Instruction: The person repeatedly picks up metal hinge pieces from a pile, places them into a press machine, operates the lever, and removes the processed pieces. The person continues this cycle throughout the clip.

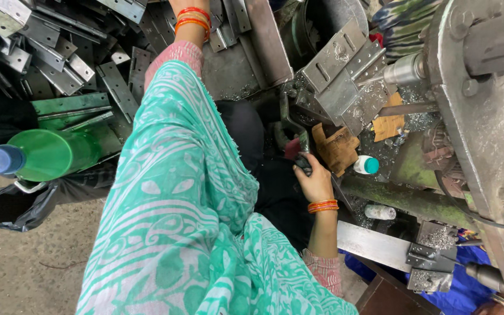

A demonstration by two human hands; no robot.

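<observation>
Gripping the dark machine lever, the right hand is closed round its handle below the clamped metal bracket; a steady, even pull seems best. The left hand is out of view beyond the bangled wrist, over stacked brackets.

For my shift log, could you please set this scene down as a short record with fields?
Right hand: right hand grips a dark machine lever.
Left hand: out of view past the top edge; only the wrist with orange bangles shows, over a pile of grey metal brackets.
Machine: grey perforated plate at the spindle.
Nearby: green plastic bottle with blue cap.
</observation>
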